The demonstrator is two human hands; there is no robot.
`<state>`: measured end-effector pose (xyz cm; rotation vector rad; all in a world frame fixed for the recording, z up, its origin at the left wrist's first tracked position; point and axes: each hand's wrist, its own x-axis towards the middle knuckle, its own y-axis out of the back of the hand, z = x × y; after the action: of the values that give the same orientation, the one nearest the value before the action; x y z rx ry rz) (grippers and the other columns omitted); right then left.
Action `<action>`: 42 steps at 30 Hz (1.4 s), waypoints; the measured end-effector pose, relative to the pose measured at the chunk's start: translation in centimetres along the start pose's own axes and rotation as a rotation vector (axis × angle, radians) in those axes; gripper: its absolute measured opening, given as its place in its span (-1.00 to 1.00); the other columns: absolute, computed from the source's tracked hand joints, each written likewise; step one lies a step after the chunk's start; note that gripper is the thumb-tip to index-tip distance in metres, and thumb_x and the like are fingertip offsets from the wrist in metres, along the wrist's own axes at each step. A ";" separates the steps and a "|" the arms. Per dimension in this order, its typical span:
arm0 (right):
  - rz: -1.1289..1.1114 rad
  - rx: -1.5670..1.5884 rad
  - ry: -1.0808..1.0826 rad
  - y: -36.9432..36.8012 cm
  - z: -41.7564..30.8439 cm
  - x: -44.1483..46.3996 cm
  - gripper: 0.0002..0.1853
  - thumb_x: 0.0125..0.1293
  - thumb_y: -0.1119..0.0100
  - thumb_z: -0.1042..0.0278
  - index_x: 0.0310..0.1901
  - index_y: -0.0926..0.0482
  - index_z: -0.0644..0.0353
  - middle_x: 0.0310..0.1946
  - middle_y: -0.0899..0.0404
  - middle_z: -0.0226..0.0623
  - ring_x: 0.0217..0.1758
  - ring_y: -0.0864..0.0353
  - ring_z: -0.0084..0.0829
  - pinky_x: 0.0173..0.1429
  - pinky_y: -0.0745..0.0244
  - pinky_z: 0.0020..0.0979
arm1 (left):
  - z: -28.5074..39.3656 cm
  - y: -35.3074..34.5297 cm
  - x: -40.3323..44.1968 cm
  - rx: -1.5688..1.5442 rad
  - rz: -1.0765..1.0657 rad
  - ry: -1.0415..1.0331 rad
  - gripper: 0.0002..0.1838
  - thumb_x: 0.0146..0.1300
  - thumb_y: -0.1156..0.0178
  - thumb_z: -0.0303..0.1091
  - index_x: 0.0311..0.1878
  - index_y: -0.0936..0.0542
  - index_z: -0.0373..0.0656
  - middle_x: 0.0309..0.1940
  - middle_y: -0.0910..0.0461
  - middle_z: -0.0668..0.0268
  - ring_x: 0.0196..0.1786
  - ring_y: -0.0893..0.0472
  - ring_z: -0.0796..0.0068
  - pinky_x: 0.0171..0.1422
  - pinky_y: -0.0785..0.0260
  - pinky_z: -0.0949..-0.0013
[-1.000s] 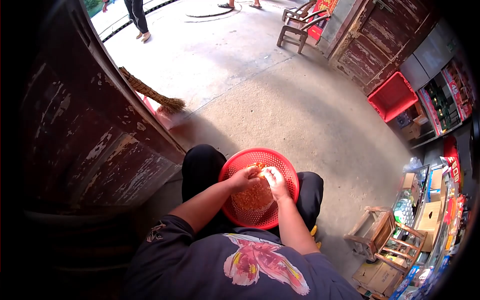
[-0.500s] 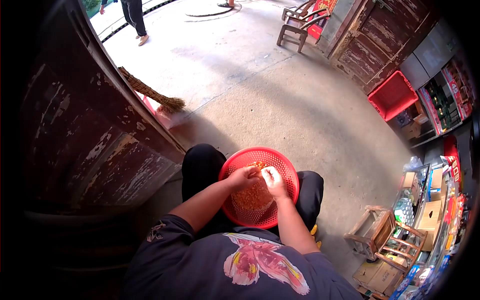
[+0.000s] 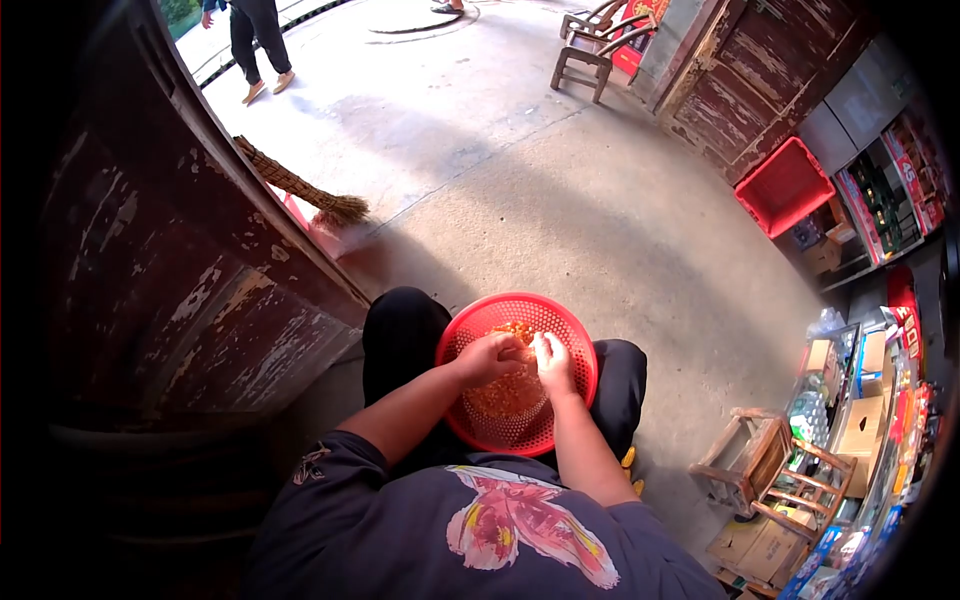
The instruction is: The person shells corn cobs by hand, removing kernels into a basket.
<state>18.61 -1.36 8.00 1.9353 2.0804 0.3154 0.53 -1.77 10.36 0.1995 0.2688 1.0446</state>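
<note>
A round red plastic basket (image 3: 460, 335) with a perforated wall rests on my lap between my knees. Small orange and reddish pieces (image 3: 505, 395) lie in its bottom. Over the basket, my left hand (image 3: 488, 360) has its fingers curled together, and my right hand (image 3: 553, 364) is pinched close beside it. The fingertips of both hands nearly meet above the pieces. Whatever sits between the fingers is too small to make out.
A straw broom (image 3: 300, 185) leans by the worn wooden door (image 3: 200, 290) at left. Beyond it walks a person (image 3: 258, 45). Wooden chairs (image 3: 582, 65) stand at the back; a red crate (image 3: 785, 187), small stool (image 3: 745, 455) and shelves of goods (image 3: 885, 430) are at right.
My hands have shifted slightly over the basket, the right one turning more upright. The person outside has stepped, with the feet now apart.
</note>
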 end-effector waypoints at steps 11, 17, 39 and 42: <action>-0.065 0.347 0.041 0.4 -2.5 -0.4 -0.86 0.38 -0.05 0.39 -0.10 -0.52 0.21 -0.27 -0.52 -0.51 -0.22 -0.45 -0.69 -0.10 -0.37 -0.63 | 0.3 0.7 0.5 0.163 0.364 -0.255 -0.79 0.01 -0.24 -0.59 -0.23 -0.51 -0.25 -0.38 -0.47 0.22 -0.29 -0.54 0.37 -0.23 -0.40 0.34; -0.061 0.404 0.005 1.0 -2.7 -0.4 -0.85 0.30 -0.11 0.50 -0.11 -0.52 0.19 -0.23 -0.50 -0.53 -0.15 -0.43 -0.68 -0.03 -0.34 -0.62 | -1.0 0.0 0.5 -0.264 0.330 -0.043 -0.49 0.10 -0.25 -0.56 0.16 -0.37 -0.18 -0.17 -0.52 0.27 -0.11 -0.56 0.44 -0.05 -0.46 0.37; -0.116 0.454 -0.019 0.6 -1.9 -0.5 -0.76 0.17 -0.18 0.59 -0.16 -0.41 0.16 -0.29 -0.47 -0.43 -0.24 -0.49 -0.61 -0.13 -0.42 -0.56 | -0.1 1.9 0.3 -0.745 0.305 0.072 -0.82 0.31 -0.15 -0.42 -0.06 -0.47 -0.23 -0.22 -0.55 0.33 -0.18 -0.56 0.53 -0.05 -0.45 0.46; -0.060 0.663 -0.079 3.4 -4.6 -0.7 -0.83 0.24 -0.16 0.50 -0.17 -0.40 0.17 -0.31 -0.48 -0.40 -0.33 -0.51 -0.55 -0.20 -0.44 -0.51 | -0.3 1.9 0.4 -0.728 0.306 0.174 -0.73 0.40 -0.03 -0.28 0.05 -0.50 -0.22 -0.26 -0.60 0.34 -0.22 -0.58 0.56 -0.10 -0.45 0.48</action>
<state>20.18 -1.67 13.56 2.1538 2.3752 -0.5251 -0.95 -0.50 10.56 -0.5240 -0.0005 1.4005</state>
